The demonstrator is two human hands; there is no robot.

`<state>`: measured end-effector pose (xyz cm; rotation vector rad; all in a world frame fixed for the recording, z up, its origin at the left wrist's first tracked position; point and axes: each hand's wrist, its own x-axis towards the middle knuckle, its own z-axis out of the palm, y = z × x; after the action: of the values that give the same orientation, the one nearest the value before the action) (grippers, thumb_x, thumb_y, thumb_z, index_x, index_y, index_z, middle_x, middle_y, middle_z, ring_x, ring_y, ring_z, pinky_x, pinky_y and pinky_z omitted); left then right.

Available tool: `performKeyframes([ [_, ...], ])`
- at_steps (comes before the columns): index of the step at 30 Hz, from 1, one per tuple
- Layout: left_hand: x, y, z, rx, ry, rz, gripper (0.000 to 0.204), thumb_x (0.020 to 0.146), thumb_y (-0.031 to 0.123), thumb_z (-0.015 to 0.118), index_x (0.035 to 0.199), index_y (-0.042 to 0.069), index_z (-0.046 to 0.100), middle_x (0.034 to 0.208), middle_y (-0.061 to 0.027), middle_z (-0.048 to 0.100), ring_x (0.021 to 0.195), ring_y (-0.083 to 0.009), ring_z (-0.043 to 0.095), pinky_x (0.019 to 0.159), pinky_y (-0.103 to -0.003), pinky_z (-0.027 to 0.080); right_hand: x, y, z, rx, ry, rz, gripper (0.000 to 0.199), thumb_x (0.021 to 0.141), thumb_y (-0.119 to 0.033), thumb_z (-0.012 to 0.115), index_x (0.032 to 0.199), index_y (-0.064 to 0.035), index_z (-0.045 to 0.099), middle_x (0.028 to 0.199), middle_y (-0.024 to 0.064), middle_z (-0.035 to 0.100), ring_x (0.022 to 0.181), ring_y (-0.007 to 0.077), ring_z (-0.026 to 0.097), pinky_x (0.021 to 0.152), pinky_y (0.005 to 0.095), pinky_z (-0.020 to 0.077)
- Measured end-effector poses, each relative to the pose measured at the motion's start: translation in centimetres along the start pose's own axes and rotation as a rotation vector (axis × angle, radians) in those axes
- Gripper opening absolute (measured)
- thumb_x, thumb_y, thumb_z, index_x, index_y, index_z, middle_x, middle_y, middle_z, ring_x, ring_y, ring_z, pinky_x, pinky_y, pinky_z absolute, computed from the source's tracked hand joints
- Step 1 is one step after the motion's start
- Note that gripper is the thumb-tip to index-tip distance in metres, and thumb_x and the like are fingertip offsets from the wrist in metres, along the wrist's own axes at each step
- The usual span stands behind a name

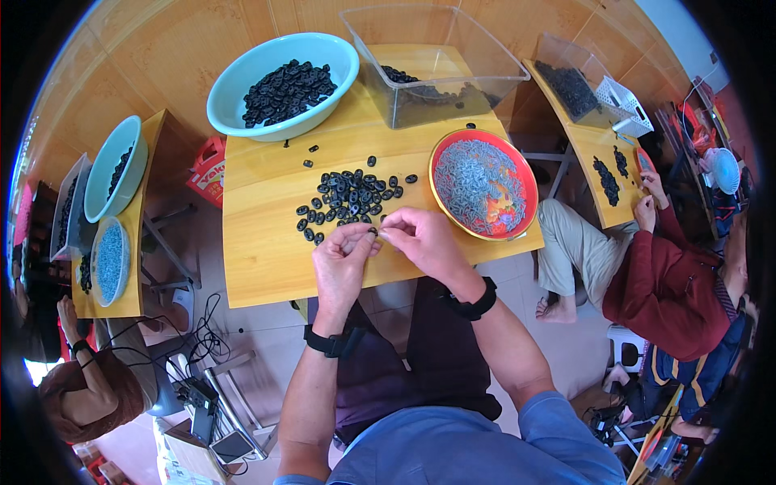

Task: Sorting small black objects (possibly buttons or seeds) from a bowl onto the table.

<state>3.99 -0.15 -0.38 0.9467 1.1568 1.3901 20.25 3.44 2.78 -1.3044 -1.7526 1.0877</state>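
Both my hands meet just above the near part of the yellow table [267, 242]. My left hand [341, 260] is closed, pinching a small black oval piece [373, 231] between thumb and forefinger. Thumb and fingertips of my right hand [424, 241] are pressed together right beside that piece; whatever they grip is too small to make out. Just beyond my hands lies a loose pile of black oval pieces [349, 192] with small holes. To the right of the pile stands a red round tray [530, 182] with a gold rim, holding many small grey screws [473, 174].
At the back are a light-blue basin [335, 61] of black pieces and a clear plastic bin [394, 105]. People work at side tables: a person in a maroon top [671, 299] on the right, another person [97, 396] on the left. Cables [206, 331] lie on the floor.
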Motion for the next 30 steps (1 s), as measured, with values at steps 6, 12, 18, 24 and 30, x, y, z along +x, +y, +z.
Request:
performKeyframes([
  [6,0.1,-0.7,0.1,-0.114,0.072,-0.001,0.014,0.093,-0.003,0.065,0.106,-0.005,0.067,0.091,-0.0091,0.071,0.078,-0.0127,0.069,0.074,-0.025,0.058,1.4,-0.1,-0.8,-0.424,0.2,-0.16,0.013,0.081,-0.012,0.071,0.088,-0.0024,0.066,0.084,0.014,0.068,0.079,0.0347,0.067,0.069,0.0446,0.0524],
  [12,0.3,-0.6,0.2,-0.11,0.078,0.013,0.013,0.093,-0.003,0.064,0.106,-0.005,0.066,0.092,-0.0091,0.071,0.079,-0.0138,0.07,0.076,-0.025,0.057,1.7,-0.3,-0.1,-0.647,0.033,-0.227,0.01,0.081,-0.009,0.067,0.086,-0.0013,0.063,0.087,0.0161,0.065,0.08,0.0347,0.068,0.069,0.045,0.0526],
  [18,0.4,-0.7,0.0,-0.181,0.04,0.003,0.013,0.092,-0.004,0.065,0.106,-0.005,0.067,0.092,-0.008,0.072,0.083,-0.0132,0.07,0.079,-0.026,0.057,1.7,-0.2,-0.5,-0.8,-0.01,-0.264,0.011,0.079,-0.006,0.067,0.088,-0.0003,0.066,0.084,0.0166,0.066,0.075,0.0375,0.066,0.067,0.0471,0.0526],
  [24,0.3,-0.2,-0.4,-0.078,0.002,-0.041,0.014,0.092,-0.003,0.067,0.105,-0.005,0.067,0.092,-0.0085,0.072,0.083,-0.0126,0.07,0.079,-0.025,0.057,0.8,0.5,-1.4,-0.295,0.003,-0.088,0.015,0.084,0.0,0.064,0.098,0.0025,0.068,0.088,0.0133,0.07,0.075,0.025,0.071,0.067,0.035,0.0559],
  [30,0.5,0.0,0.2,0.013,-0.028,-0.064,0.015,0.091,-0.001,0.068,0.105,-0.007,0.067,0.091,-0.0093,0.072,0.08,-0.0125,0.07,0.075,-0.025,0.057,-0.6,2.3,-0.7,0.488,0.016,0.152,0.021,0.088,0.003,0.061,0.109,0.0063,0.065,0.095,0.0095,0.07,0.082,0.0144,0.07,0.075,0.0264,0.057],
])
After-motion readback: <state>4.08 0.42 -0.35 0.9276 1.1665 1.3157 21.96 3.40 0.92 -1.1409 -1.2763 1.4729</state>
